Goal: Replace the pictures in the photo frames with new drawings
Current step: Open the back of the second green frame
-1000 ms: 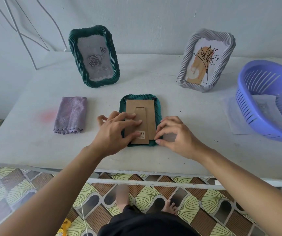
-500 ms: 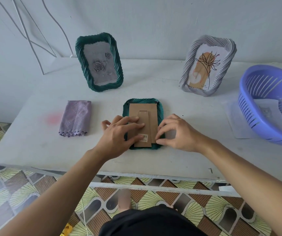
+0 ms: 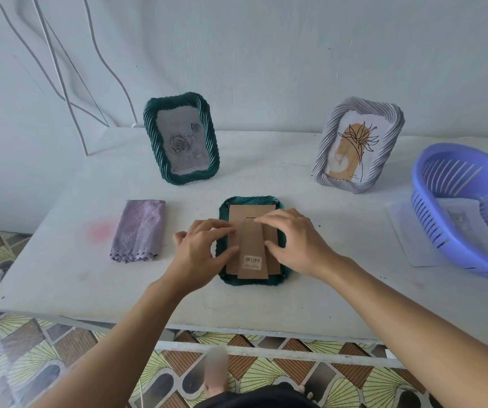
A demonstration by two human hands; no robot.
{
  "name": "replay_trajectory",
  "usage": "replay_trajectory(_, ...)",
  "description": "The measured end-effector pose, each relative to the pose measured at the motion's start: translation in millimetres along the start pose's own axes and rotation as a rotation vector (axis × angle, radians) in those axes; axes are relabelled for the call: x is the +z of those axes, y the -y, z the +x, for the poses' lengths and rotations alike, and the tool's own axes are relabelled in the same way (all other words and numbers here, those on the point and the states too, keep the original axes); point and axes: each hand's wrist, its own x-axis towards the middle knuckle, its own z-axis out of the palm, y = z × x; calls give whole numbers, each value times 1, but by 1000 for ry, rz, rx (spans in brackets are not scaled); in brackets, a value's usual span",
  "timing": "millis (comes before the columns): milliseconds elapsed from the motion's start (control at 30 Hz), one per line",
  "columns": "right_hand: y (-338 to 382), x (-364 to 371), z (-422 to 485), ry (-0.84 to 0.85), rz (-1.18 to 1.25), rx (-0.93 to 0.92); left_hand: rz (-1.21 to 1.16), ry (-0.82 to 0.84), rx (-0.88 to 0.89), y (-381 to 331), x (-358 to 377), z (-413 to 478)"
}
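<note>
The green frame (image 3: 254, 282) lies face down on the white table (image 3: 60, 275), between the two hands, with its brown cardboard back (image 3: 251, 212) turned up. A narrow cardboard stand (image 3: 251, 242) lies flat along the middle of this back and carries a barcode sticker (image 3: 253, 259) near its close end. The left hand (image 3: 200, 254) rests on the left edge of the frame, fingers relaxed and only a little bent, holding nothing. The right hand (image 3: 295, 242) is on the right side, its forefinger at the top of the stand and its thumb lower beside the stand; I cannot tell if it pinches the stand or only touches it.

Beyond the left hand a second green frame (image 3: 181, 139) with a rose drawing stands upright, and on the outer side of this hand lies a folded purple cloth (image 3: 139, 231). Beyond the right hand stands a grey frame (image 3: 357, 145) with a plant drawing, and further to its outer side a blue basket (image 3: 466, 213) rests on a sheet of paper (image 3: 407, 231)
</note>
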Motion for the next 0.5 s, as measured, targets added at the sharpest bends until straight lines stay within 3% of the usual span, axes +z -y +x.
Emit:
replay_trajectory(367, 31, 5, 13, -90, 129, 243, -152, -88, -277, -27, -1, -2)
replay_trajectory(500, 35, 9, 15, -96, 159, 302, -181, -75, -297, -31, -5, -5)
